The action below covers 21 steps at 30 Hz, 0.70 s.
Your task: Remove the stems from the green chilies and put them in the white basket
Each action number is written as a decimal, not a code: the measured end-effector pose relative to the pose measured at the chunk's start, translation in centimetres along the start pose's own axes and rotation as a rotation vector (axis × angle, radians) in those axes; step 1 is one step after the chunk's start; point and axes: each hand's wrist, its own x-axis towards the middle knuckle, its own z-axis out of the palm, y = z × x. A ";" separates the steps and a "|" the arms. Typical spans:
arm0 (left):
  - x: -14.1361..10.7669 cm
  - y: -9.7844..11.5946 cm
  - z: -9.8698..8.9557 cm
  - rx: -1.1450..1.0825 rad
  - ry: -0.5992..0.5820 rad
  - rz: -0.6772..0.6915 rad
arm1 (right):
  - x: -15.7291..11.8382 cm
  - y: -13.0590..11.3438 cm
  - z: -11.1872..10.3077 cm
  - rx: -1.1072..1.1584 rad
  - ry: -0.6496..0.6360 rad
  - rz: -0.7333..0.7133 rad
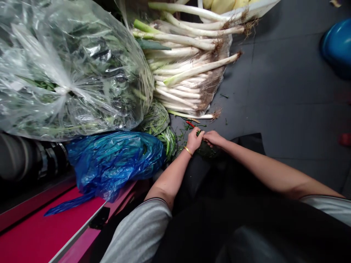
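The floor (282,76) is made of dark grey tiles (296,128), which are laid in straight rows. At the lower left there is a bright pink panel (35,233) with a pale edge strip (78,232). Soft light gives the floor a faint shine.

Pinched piece (198,133): dark green
Slim pod (190,124): bright red
Scattered scraps (224,95): dark green flecks
Long onions (203,69): white shafts, pale green at the leaf ends, brown at the roots
Large clear bag (90,62): colourless film streaked with white glare, mottled greens showing through
Crumpled bag (115,157): strong see-through blue, teal in places
Small clear bag (168,141): bright green contents
Bracelet (188,150): plain gold
Sleeves (142,223): light grey, a thin dark line at the cuff
Lap clothing (219,226): black
Side panel (55,226): magenta red, pale grey edge strip (77,233)
Tub (263,10): white
Floor (287,76): dark grey, crossed by thin darker tile lines
Rounded object (338,47): glossy blue
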 end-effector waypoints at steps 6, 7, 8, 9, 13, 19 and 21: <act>2.6 2.1 -3.2 -0.177 -0.009 -0.101 | 3.1 1.3 1.2 -0.291 0.076 0.082; 3.2 2.0 -4.2 -0.262 -0.027 -0.203 | 3.8 1.0 1.3 -0.356 0.117 0.065; 3.5 1.7 -5.1 -0.331 -0.049 -0.286 | 4.4 0.8 1.4 -0.417 0.140 0.049; 3.7 1.3 -5.9 -0.373 -0.070 -0.343 | 5.0 0.5 1.3 -0.457 0.141 0.035; 2.9 -0.9 -6.5 -0.321 -0.081 -0.439 | 5.2 -0.3 0.1 -0.385 0.117 0.025; 1.2 -2.2 -2.8 -0.437 -0.212 -0.523 | 1.8 -0.5 -0.5 0.073 0.131 -0.263; 1.3 -1.9 -2.7 -0.520 -0.172 -0.511 | 1.3 -0.3 -0.1 0.383 0.075 -0.257</act>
